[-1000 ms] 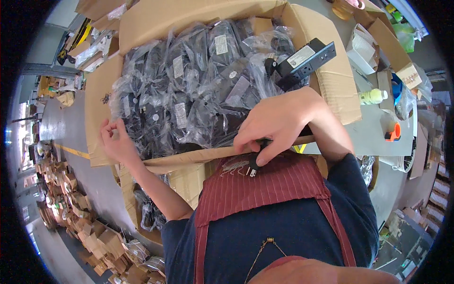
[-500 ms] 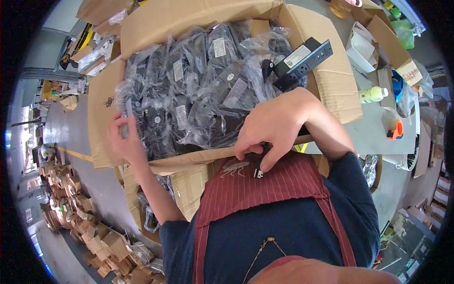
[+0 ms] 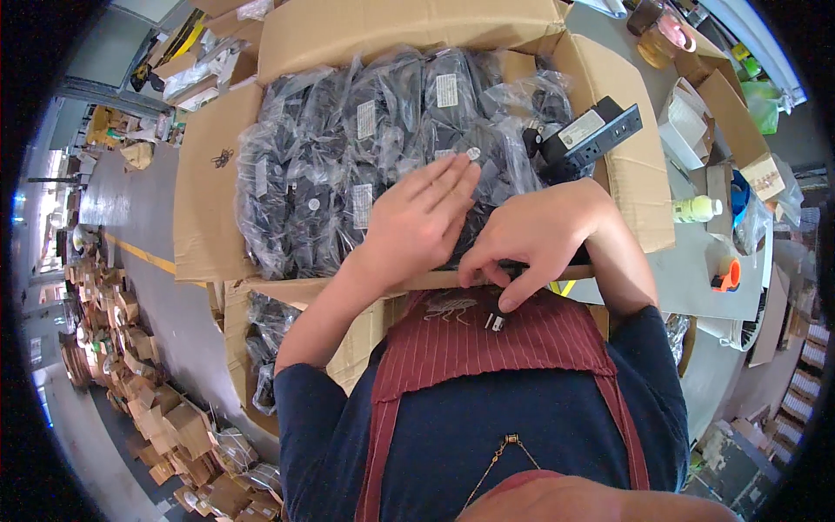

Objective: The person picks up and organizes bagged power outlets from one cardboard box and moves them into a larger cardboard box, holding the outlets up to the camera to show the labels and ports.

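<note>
A large open cardboard box is packed with black devices in clear plastic bags, several of them bearing white labels. My left hand lies over the bags near the box's middle, its fingers stretched out and close together. At the near edge of the box my right hand is closed on a black power plug. The plug's metal prongs point down toward my apron. On the right side of the box rests an unbagged black power strip with sockets and a white label; a black plug sits beside it.
To the right is a table with a pale green bottle, an orange tape dispenser and a white tray. Beneath the big box stands another carton with bagged items. Many cardboard boxes lie along the left floor.
My left hand has moved from the box's left edge rightward onto the bags near my right hand. The right hand still grips the plug. The whole view has shifted slightly.
</note>
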`<state>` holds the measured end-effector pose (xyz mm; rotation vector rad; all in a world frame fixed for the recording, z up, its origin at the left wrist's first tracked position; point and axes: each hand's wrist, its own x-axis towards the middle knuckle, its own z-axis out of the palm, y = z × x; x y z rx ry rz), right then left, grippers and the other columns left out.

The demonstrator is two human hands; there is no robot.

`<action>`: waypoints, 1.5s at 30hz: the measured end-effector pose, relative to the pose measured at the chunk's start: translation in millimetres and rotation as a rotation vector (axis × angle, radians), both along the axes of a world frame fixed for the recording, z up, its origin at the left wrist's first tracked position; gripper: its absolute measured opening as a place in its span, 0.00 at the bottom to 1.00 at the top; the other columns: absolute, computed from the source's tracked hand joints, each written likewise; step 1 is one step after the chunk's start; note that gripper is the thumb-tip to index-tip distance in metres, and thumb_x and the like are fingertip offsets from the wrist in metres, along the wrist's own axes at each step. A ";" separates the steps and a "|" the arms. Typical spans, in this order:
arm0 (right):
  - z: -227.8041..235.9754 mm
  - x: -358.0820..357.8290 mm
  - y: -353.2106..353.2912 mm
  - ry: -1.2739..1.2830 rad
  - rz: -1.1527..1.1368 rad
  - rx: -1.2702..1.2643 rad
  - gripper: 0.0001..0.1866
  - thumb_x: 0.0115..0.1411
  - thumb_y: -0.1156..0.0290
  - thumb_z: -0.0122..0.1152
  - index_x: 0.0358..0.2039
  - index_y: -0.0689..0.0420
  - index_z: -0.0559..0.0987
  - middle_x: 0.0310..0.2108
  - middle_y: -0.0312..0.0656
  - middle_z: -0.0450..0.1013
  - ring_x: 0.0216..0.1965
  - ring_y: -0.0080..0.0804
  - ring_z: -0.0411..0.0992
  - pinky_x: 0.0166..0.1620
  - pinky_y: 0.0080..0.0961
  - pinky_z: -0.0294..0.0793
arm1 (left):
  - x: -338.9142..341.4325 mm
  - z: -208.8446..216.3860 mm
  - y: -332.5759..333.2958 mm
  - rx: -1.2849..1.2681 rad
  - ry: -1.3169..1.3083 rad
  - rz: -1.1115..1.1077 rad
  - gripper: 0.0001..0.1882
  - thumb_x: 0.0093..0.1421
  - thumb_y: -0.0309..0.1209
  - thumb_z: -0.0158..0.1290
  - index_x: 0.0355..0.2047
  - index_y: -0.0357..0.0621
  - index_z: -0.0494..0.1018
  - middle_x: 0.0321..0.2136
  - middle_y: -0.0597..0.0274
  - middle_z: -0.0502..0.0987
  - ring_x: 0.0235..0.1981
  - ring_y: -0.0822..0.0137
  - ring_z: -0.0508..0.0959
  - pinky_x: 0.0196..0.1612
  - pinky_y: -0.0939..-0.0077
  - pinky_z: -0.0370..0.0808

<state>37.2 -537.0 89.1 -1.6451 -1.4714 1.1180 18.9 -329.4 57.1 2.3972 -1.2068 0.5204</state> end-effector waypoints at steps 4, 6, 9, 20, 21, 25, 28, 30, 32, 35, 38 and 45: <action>3.9 2.3 2.1 -0.006 0.007 -0.028 0.21 0.58 0.55 0.63 0.43 0.59 0.77 0.24 0.41 0.78 0.28 0.40 0.77 0.32 0.34 0.72 | -10.1 -1.0 -0.2 -0.026 -0.069 -0.032 0.25 0.45 0.24 0.59 0.47 0.36 0.78 0.47 0.50 0.79 0.51 0.54 0.78 0.52 0.62 0.76; 5.8 3.2 3.9 0.004 -0.001 -0.064 0.20 0.58 0.56 0.63 0.43 0.59 0.77 0.24 0.41 0.78 0.28 0.40 0.77 0.31 0.35 0.72 | -10.0 -3.0 0.7 -0.022 -0.089 -0.021 0.24 0.45 0.25 0.59 0.46 0.35 0.78 0.47 0.50 0.79 0.50 0.54 0.78 0.52 0.62 0.76; 5.4 3.7 2.3 0.026 -0.013 -0.066 0.20 0.58 0.56 0.63 0.43 0.58 0.78 0.24 0.40 0.78 0.28 0.40 0.77 0.31 0.35 0.72 | -9.4 -3.4 -1.4 -0.031 -0.116 -0.027 0.22 0.47 0.27 0.58 0.45 0.35 0.78 0.46 0.50 0.79 0.50 0.54 0.79 0.53 0.62 0.76; 18.1 11.6 -14.3 -0.153 -0.314 -0.006 0.14 0.60 0.63 0.63 0.42 0.58 0.81 0.23 0.36 0.78 0.21 0.30 0.75 0.24 0.25 0.71 | -10.3 -7.5 3.5 -0.083 -0.126 -0.025 0.18 0.49 0.27 0.57 0.41 0.33 0.79 0.44 0.48 0.79 0.48 0.52 0.79 0.52 0.61 0.77; 17.9 11.8 -16.9 -0.203 -0.484 0.099 0.10 0.61 0.67 0.62 0.38 0.59 0.82 0.22 0.36 0.77 0.18 0.27 0.73 0.22 0.22 0.69 | -9.9 -8.2 2.4 -0.107 -0.133 -0.026 0.17 0.48 0.26 0.57 0.40 0.34 0.79 0.44 0.48 0.79 0.47 0.52 0.79 0.51 0.60 0.77; 26.2 7.6 -17.4 -0.109 -0.892 0.148 0.07 0.65 0.72 0.57 0.39 0.57 0.82 0.17 0.39 0.73 0.15 0.19 0.71 0.19 0.18 0.66 | -10.1 -5.1 -0.3 -0.152 -0.124 -0.028 0.16 0.46 0.23 0.58 0.38 0.36 0.78 0.43 0.48 0.79 0.47 0.52 0.79 0.51 0.59 0.77; 12.9 13.0 -19.0 -0.322 -0.941 0.044 0.09 0.59 0.72 0.60 0.38 0.57 0.83 0.20 0.44 0.76 0.20 0.33 0.76 0.25 0.26 0.72 | -11.1 -6.9 0.8 -0.167 -0.097 -0.042 0.17 0.45 0.23 0.58 0.39 0.37 0.78 0.44 0.49 0.79 0.47 0.52 0.79 0.50 0.59 0.78; 5.8 12.7 -22.0 -0.529 -0.961 0.054 0.09 0.57 0.71 0.61 0.37 0.56 0.84 0.21 0.46 0.77 0.23 0.39 0.77 0.27 0.29 0.74 | -10.5 -6.4 -0.1 -0.172 -0.095 -0.053 0.17 0.45 0.22 0.58 0.39 0.37 0.78 0.44 0.49 0.79 0.47 0.52 0.79 0.50 0.60 0.78; 4.6 11.3 -23.4 -0.506 -1.114 0.012 0.10 0.51 0.71 0.61 0.35 0.55 0.85 0.24 0.49 0.78 0.27 0.47 0.77 0.31 0.34 0.75 | -10.3 -6.4 -0.5 -0.177 -0.092 -0.062 0.18 0.44 0.22 0.58 0.39 0.37 0.78 0.44 0.50 0.79 0.47 0.52 0.79 0.49 0.60 0.78; 4.3 11.2 -24.2 -0.485 -1.121 -0.030 0.10 0.50 0.71 0.61 0.33 0.55 0.86 0.24 0.48 0.78 0.27 0.46 0.77 0.32 0.33 0.76 | -10.8 -5.4 0.6 -0.190 -0.081 -0.066 0.18 0.44 0.22 0.58 0.39 0.37 0.78 0.43 0.51 0.79 0.46 0.53 0.80 0.49 0.60 0.79; 14.0 8.1 -19.9 -0.568 -1.115 -0.105 0.11 0.50 0.70 0.60 0.34 0.54 0.86 0.25 0.48 0.78 0.28 0.47 0.78 0.33 0.35 0.76 | -10.8 -6.0 1.2 -0.194 -0.096 -0.075 0.17 0.45 0.22 0.58 0.39 0.37 0.78 0.42 0.51 0.80 0.46 0.54 0.80 0.49 0.61 0.79; 9.8 1.5 -18.2 -0.750 -1.187 -0.169 0.11 0.52 0.69 0.58 0.34 0.52 0.86 0.28 0.48 0.79 0.32 0.49 0.78 0.37 0.39 0.77 | -13.3 -2.9 -0.8 -0.163 -0.114 -0.076 0.17 0.45 0.22 0.58 0.39 0.38 0.78 0.43 0.53 0.80 0.47 0.56 0.80 0.52 0.61 0.77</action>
